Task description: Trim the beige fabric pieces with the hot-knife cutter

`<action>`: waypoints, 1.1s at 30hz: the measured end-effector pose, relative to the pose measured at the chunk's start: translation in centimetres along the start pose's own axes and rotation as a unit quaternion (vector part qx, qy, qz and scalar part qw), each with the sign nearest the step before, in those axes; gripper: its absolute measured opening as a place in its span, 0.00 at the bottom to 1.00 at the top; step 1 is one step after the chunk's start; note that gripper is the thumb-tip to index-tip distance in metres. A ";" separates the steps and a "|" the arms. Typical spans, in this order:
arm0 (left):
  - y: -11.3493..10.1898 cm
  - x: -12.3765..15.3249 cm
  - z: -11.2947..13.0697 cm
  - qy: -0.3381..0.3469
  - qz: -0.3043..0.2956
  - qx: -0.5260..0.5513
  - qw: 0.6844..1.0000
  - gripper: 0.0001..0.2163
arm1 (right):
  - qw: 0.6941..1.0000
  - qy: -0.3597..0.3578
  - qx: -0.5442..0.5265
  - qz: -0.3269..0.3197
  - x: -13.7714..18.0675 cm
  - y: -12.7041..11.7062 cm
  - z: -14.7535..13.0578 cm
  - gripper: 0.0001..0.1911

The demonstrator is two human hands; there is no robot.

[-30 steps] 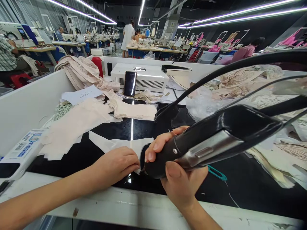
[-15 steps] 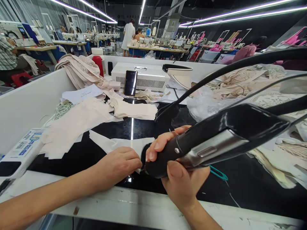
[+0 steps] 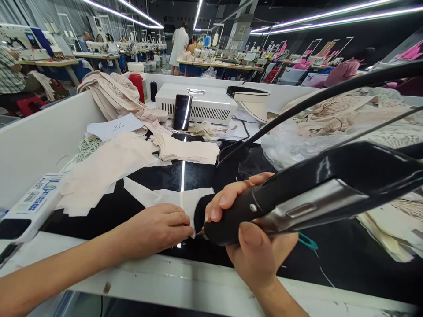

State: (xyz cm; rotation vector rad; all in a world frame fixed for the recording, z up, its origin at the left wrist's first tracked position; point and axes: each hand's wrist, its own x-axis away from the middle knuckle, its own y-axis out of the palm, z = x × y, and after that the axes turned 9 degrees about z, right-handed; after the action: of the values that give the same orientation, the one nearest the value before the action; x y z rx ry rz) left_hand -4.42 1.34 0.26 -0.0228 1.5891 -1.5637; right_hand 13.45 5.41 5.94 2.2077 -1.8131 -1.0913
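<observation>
Across the black table (image 3: 350, 253), white fabric (image 3: 161, 196) lies partly under the left hand (image 3: 160, 230), whose grip cannot be told. The right hand (image 3: 259, 253) grasps a black tool (image 3: 313, 189), screening what lies behind; a black cable (image 3: 276, 124) arches before clear plastic (image 3: 287, 145).

There are two hands (image 3: 155, 230) (image 3: 256, 257), one black tool (image 3: 310, 188), one upright phone (image 3: 182, 112), one vented box (image 3: 209, 105).
</observation>
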 end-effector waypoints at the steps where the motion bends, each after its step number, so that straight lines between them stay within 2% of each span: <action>1: 0.0 0.0 0.0 0.000 0.002 -0.002 1.000 0.06 | 1.000 0.000 -0.002 0.002 0.0 0.0 0.0 0.22; 19: 0.4 0.1 -0.1 0.052 0.013 -0.071 0.996 0.10 | 1.000 -0.009 0.025 0.007 -0.2 -0.1 0.0 0.22; 29: 0.4 0.3 0.0 0.044 0.012 -0.062 0.997 0.09 | 1.000 -0.012 0.021 0.004 -0.3 -0.2 0.0 0.23; 33: 0.7 0.6 -0.1 0.020 0.004 -0.046 0.999 0.07 | 1.000 -0.013 0.026 0.009 -0.4 -0.1 0.0 0.22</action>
State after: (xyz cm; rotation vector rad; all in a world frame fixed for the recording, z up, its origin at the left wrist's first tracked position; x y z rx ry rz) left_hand -4.43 1.21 -0.63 -0.0363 1.6911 -1.4924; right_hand 13.55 5.85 6.07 2.2102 -1.8889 -1.0866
